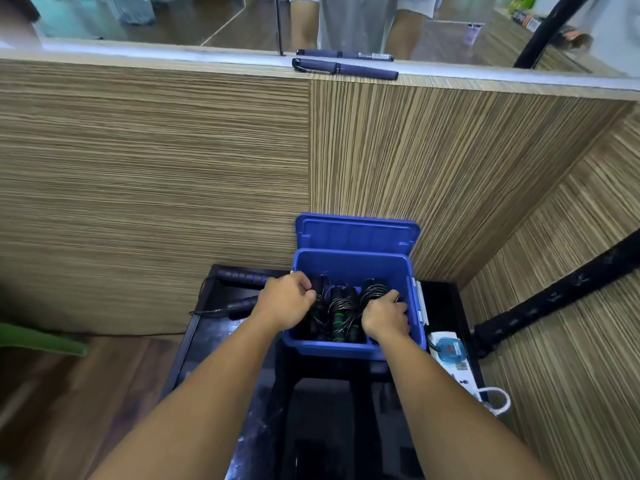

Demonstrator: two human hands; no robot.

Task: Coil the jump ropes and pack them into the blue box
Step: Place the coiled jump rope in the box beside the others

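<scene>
The blue box (349,263) stands open on a black table (440,299), its lid (356,233) leaning back against the wood wall. Inside lie several coiled black jump ropes (341,313), one with green bands on its handle. My left hand (285,301) reaches into the box's left side, fingers curled on a coiled rope. My right hand (386,317) is in the right side, closed on another coil. A further jump rope (242,278) with black and purple handles lies uncoiled on the table left of the box.
A white power strip (450,362) with a blue plug lies right of the box. A black padded pole (554,299) slants in at the right. Two dark handles (346,68) rest on the ledge above the wood wall, with a person standing behind it.
</scene>
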